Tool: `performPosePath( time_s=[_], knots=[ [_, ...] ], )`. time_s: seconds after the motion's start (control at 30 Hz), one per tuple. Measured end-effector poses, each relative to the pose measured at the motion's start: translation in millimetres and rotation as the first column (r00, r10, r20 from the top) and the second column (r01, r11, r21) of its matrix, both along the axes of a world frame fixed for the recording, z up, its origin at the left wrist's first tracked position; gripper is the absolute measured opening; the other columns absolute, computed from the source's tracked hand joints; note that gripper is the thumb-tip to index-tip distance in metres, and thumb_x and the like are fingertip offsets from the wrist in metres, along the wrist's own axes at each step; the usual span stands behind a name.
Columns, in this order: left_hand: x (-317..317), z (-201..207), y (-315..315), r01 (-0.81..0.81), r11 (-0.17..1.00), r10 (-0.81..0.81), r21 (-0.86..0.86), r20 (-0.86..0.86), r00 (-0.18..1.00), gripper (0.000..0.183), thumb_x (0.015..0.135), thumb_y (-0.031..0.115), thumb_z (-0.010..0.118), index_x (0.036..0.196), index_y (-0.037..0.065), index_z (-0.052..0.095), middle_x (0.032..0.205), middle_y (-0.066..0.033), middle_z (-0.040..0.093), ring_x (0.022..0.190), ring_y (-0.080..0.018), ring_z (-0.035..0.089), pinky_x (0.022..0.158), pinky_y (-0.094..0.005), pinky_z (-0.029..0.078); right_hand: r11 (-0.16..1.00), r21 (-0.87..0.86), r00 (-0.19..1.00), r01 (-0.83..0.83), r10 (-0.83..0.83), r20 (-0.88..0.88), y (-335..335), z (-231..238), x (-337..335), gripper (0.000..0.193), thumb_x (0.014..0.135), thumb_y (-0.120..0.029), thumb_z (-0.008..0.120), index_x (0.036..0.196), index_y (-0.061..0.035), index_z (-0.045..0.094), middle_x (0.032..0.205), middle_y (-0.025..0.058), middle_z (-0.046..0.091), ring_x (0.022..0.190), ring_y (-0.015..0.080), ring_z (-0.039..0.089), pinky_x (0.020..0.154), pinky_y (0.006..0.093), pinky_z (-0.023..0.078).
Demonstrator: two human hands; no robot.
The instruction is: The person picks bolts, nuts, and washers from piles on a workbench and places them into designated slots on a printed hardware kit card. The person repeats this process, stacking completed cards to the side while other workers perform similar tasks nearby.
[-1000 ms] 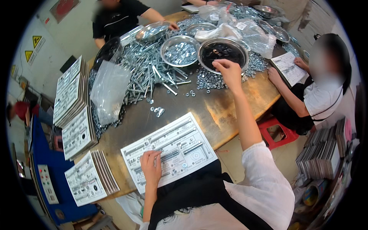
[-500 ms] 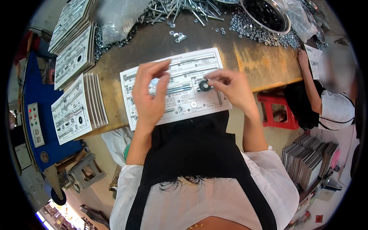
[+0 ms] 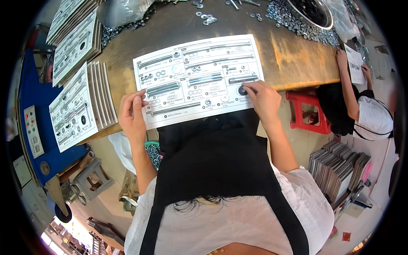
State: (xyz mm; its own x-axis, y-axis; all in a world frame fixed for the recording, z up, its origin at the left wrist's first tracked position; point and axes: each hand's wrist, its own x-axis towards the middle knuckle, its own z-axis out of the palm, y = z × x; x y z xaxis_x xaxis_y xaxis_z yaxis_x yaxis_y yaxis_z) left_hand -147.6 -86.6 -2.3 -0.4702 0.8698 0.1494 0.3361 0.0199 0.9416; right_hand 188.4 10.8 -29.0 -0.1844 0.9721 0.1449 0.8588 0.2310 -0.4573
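Note:
A white printed card (image 3: 204, 116) lies at the table's near edge, bearing rows of bolts, nuts and washers. I cannot tell which of these are real parts and which are pictures. At the card's left edge my left hand (image 3: 133, 114) has its thumb and fingers curled together around the border. My right hand (image 3: 265, 101) reaches the card's lower right part, its thumb and fingertips pinched at a black ring (image 3: 242, 90). The fingers partly cover that ring. Just above them lies a silver bolt (image 3: 242, 79).
Stacks of similar cards (image 3: 70, 108) stand to the left. Loose washers (image 3: 206, 18), small nuts (image 3: 293, 25) and a metal bowl of black parts (image 3: 312, 15) lie at the back. At right are a red stool (image 3: 308, 112) and another person (image 3: 361, 106) holding a card.
My left hand has dropped from above the card to its left edge, and its fingers have closed. My right hand has shifted right with the black ring. The view has tilted, moving the table upward.

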Motion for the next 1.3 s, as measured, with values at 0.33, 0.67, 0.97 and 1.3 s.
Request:
performPosePath(
  time_s=[0.33,0.67,0.97,1.3],
  knots=[
    [-22,-3,29,0.079,0.995,-0.091,-0.061,-0.212,0.973,0.016,0.099,0.010,0.059,0.105,0.002,0.071,0.093,-0.0074,0.065,0.084,-0.0167,0.064,0.078,-0.0272,0.050,0.988,0.146,0.995,0.054,-0.041,-0.091,3,0,-10,0.007,0.084,-0.017,0.076,0.091,-0.0144,0.078,0.087,-0.0024,0.069,0.067,0.0155,0.066,0.056,0.0280,0.048],
    [-195,-129,232,-0.195,0.966,0.154,-0.168,-0.230,0.961,0.027,0.089,0.023,0.066,0.113,0.011,0.071,0.115,-0.0127,0.067,0.108,-0.0313,0.062,0.092,-0.0404,0.049,0.819,0.067,0.754,-0.570,0.554,-0.353,158,-8,-198,0.025,0.088,-0.011,0.066,0.113,-0.0058,0.071,0.102,0.0148,0.068,0.093,0.0339,0.066,0.085,0.0420,0.052],
    [-152,-118,230,-0.066,0.997,0.074,0.034,-0.416,0.906,0.027,0.085,0.016,0.072,0.113,0.014,0.071,0.107,-0.0085,0.064,0.095,-0.0269,0.059,0.088,-0.0393,0.048,0.933,0.097,0.926,-0.346,0.356,-0.121,252,-62,-331,0.101,0.061,-0.046,0.090,0.138,0.0023,0.047,0.134,0.0211,0.050,0.127,0.0396,0.044,0.108,0.0474,0.039],
    [-132,-101,209,0.028,1.000,-0.029,-0.009,-0.565,0.825,0.046,0.083,0.014,0.072,0.128,0.023,0.067,0.126,-0.0083,0.059,0.113,-0.0297,0.055,0.099,-0.0407,0.044,0.783,0.209,0.740,-0.586,0.622,-0.255,214,-73,-297,0.051,0.082,-0.018,0.076,0.127,-0.0046,0.056,0.129,0.0164,0.054,0.124,0.0372,0.049,0.104,0.0452,0.043]
  ],
)
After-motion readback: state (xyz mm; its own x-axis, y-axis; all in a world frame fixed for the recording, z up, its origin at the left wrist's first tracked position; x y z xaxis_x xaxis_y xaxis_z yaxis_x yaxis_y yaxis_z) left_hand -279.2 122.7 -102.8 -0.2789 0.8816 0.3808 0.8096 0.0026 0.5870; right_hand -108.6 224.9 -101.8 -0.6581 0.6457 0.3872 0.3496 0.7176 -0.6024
